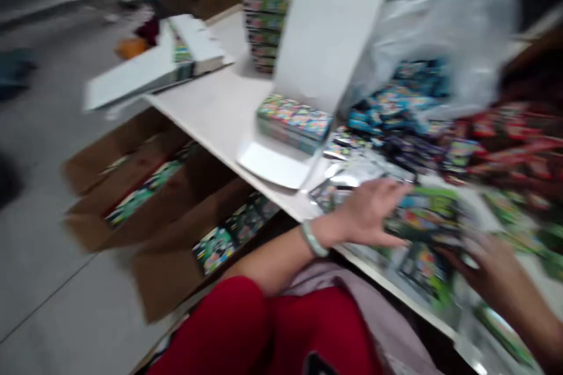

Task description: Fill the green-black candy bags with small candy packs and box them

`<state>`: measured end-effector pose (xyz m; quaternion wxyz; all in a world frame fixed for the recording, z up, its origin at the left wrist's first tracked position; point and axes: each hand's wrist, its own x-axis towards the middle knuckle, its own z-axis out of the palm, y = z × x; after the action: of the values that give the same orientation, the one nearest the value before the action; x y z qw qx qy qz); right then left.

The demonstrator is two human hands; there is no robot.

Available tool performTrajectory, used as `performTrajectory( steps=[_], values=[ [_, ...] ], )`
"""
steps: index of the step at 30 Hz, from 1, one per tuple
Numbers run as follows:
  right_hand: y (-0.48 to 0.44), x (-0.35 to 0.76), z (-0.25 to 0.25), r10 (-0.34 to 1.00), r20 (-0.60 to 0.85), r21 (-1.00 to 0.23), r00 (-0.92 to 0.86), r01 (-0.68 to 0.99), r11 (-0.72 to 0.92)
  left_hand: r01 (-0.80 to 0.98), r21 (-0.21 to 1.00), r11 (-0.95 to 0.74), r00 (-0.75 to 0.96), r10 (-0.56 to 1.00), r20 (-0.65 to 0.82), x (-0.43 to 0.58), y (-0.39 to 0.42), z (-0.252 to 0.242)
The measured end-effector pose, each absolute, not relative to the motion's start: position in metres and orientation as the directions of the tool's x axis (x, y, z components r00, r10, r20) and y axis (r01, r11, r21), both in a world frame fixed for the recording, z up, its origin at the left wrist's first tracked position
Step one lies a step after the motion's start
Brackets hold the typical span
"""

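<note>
My left hand [373, 214], a pale bangle at its wrist, reaches over the table edge with thumb and fingers apart. Just beyond its fingertips is a green printed packet [426, 205] with colourful pictures. My right hand [484, 261] is blurred; its thumb and fingers close around the near right edge of that packet. Below lies another printed green-and-black packet [424, 269]. Silvery packets [365, 170] lie beside my left hand. An open white display box [288, 120] with its tall lid raised holds rows of small printed packs.
Blue packets [396, 99] spill from a clear plastic bag [457, 29]; red packets [523, 135] lie to the right. A stack of printed boxes [266, 26] stands behind. Another white box [136, 79] overhangs the table's left end. Open cardboard cartons [162, 278] sit below on the floor.
</note>
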<state>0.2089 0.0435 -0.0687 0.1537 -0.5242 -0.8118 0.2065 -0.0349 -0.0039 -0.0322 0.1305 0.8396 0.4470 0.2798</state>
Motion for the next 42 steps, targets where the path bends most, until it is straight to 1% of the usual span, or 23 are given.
performTrajectory(
  steps=[1, 2, 3, 5, 7, 9, 10, 13, 15, 17, 20, 22, 24, 27, 31, 34, 37, 38, 40, 42],
  values=[
    [0.04, 0.234, -0.055, 0.909, 0.053, -0.484, -0.414, 0.785, 0.385, 0.655, 0.51, -0.558, 0.405, 0.829, 0.387, -0.041, -0.002, -0.035],
    [0.036, 0.254, -0.044, 0.893, 0.117, -0.443, -0.435, 0.782, 0.439, 0.652, 0.537, -0.535, 0.361, 0.842, 0.4, -0.047, 0.002, -0.038],
    [0.034, 0.266, -0.035, 0.884, 0.152, -0.396, -0.442, 0.792, 0.464, 0.653, 0.547, -0.524, 0.34, 0.848, 0.406, -0.052, 0.007, -0.041],
    [0.038, 0.276, -0.028, 0.898, 0.168, -0.339, -0.407, 0.831, 0.441, 0.666, 0.539, -0.516, 0.342, 0.853, 0.394, -0.056, 0.017, -0.045],
    [0.046, 0.274, -0.033, 0.919, 0.075, -0.287, -0.388, 0.874, 0.392, 0.672, 0.511, -0.536, 0.384, 0.842, 0.379, -0.055, 0.024, -0.046],
    [0.05, 0.268, -0.04, 0.927, 0.022, -0.307, -0.373, 0.88, 0.362, 0.679, 0.482, -0.554, 0.432, 0.832, 0.348, -0.049, 0.026, -0.046],
    [0.049, 0.266, -0.041, 0.932, 0.036, -0.339, -0.36, 0.873, 0.35, 0.683, 0.467, -0.561, 0.451, 0.827, 0.335, -0.046, 0.026, -0.045],
    [0.036, 0.265, -0.03, 0.93, 0.211, -0.445, -0.3, 0.818, 0.365, 0.7, 0.418, -0.579, 0.488, 0.815, 0.312, -0.04, 0.027, -0.045],
    [0.026, 0.269, -0.013, 0.893, 0.292, -0.451, -0.342, 0.774, 0.444, 0.699, 0.396, -0.596, 0.515, 0.803, 0.3, -0.037, 0.03, -0.044],
    [0.018, 0.273, 0.007, 0.838, 0.261, -0.417, -0.479, 0.728, 0.545, 0.672, 0.399, -0.623, 0.551, 0.782, 0.292, -0.034, 0.033, -0.041],
    [0.014, 0.274, 0.03, 0.748, 0.116, -0.372, -0.653, 0.67, 0.642, 0.609, 0.404, -0.682, 0.62, 0.728, 0.295, -0.03, 0.036, -0.036],
    [0.015, 0.272, 0.037, 0.707, 0.057, -0.359, -0.704, 0.647, 0.673, 0.574, 0.41, -0.709, 0.66, 0.697, 0.28, -0.027, 0.035, -0.034],
    [0.017, 0.268, 0.039, 0.692, 0.032, -0.361, -0.721, 0.637, 0.681, 0.547, 0.44, -0.712, 0.681, 0.685, 0.261, -0.024, 0.033, -0.033],
    [0.019, 0.26, 0.037, 0.715, 0.034, -0.407, -0.698, 0.644, 0.648, 0.539, 0.492, -0.683, 0.658, 0.707, 0.26, -0.022, 0.03, -0.033],
    [0.021, 0.254, 0.03, 0.733, 0.052, -0.525, -0.678, 0.606, 0.598, 0.555, 0.53, -0.641, 0.609, 0.747, 0.266, -0.022, 0.027, -0.035],
    [0.022, 0.256, 0.023, 0.741, 0.047, -0.587, -0.67, 0.582, 0.563, 0.571, 0.527, -0.629, 0.599, 0.758, 0.256, -0.022, 0.027, -0.036],
    [0.022, 0.255, 0.015, 0.739, 0.051, -0.639, -0.671, 0.547, 0.541, 0.62, 0.496, -0.608, 0.566, 0.784, 0.254, -0.021, 0.026, -0.038],
    [0.021, 0.252, 0.013, 0.767, 0.075, -0.65, -0.638, 0.552, 0.522, 0.641, 0.487, -0.593, 0.545, 0.798, 0.255, -0.02, 0.026, -0.039],
    [0.016, 0.244, 0.007, 0.855, 0.138, -0.669, -0.5, 0.589, 0.453, 0.672, 0.473, -0.57, 0.509, 0.819, 0.264, -0.018, 0.026, -0.039],
    [0.012, 0.234, 0.001, 0.914, 0.162, -0.703, -0.371, 0.606, 0.371, 0.675, 0.465, -0.573, 0.506, 0.818, 0.272, -0.016, 0.025, -0.04]
  ],
)
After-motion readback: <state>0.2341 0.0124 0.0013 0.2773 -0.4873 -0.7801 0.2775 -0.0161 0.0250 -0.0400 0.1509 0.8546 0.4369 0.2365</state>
